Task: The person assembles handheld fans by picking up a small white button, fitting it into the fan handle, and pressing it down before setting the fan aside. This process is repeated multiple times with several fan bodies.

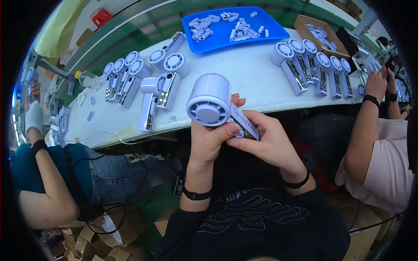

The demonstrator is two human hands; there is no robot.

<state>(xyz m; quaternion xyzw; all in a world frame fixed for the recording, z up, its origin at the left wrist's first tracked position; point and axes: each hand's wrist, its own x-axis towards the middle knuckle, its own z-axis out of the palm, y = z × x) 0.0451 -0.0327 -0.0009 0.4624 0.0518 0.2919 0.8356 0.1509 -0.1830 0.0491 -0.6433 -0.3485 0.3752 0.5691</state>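
Observation:
A pale lavender handheld fan [209, 100] is held up in front of me, its round grilled head facing toward me. My left hand [207, 141] is closed round the part just under the head, thumb across the front. On the fan's handle, my right hand [270, 139] grips with fingers behind and thumb pressing near the lower end. Both thumb tips meet close together by a small pale piece. Printing shows on the handle's side, along with a dark open strip beside it. What the fingers behind the handle touch is hidden.
Similar fans with open handles lie in groups on the white table [244, 74], left and right. Small lavender parts fill a blue tray [222, 39] and a cardboard box [301, 25]. A clear bottle [90, 81] lies at left. One person sits on each side of me.

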